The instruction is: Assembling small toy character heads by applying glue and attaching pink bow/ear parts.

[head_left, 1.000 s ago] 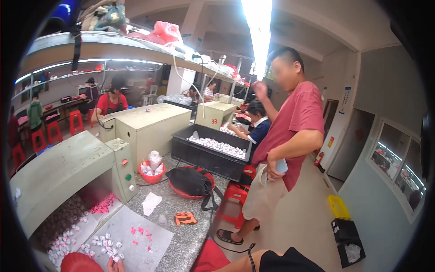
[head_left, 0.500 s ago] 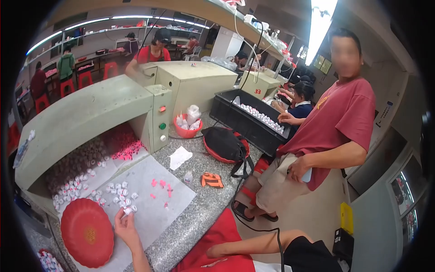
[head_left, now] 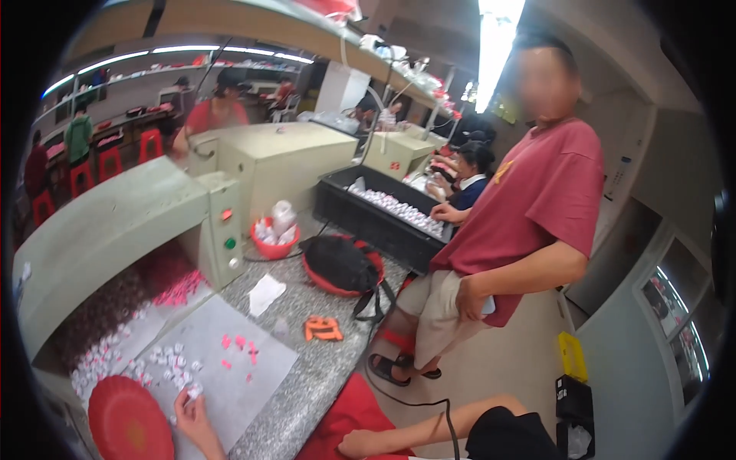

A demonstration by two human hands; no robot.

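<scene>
My left hand (head_left: 196,426) is over the front of the white sheet (head_left: 253,366), beside a red scalloped dish (head_left: 130,422). Its thumb and fingers pinch a small white rounded piece (head_left: 193,391). Close by lies a loose group of similar white pieces (head_left: 175,362) with dark and pink marks. Several flat pink pieces (head_left: 241,341) are scattered further right on the sheet. My right hand (head_left: 362,443) rests low on red cloth (head_left: 345,418) at the lower edge; its fingers are too unclear to read.
A pale machine (head_left: 115,211) arches over heaped white and pink pieces. On the speckled counter are a red bowl (head_left: 274,247), a black bag (head_left: 337,261), white paper (head_left: 266,294) and an orange item (head_left: 322,329). A person (head_left: 529,207) stands at right, near a black bin (head_left: 376,230).
The whole view has shifted, so the scene sits further left and is blurrier. My left hand still pinches a white piece near the group. My right hand stays on the red cloth.
</scene>
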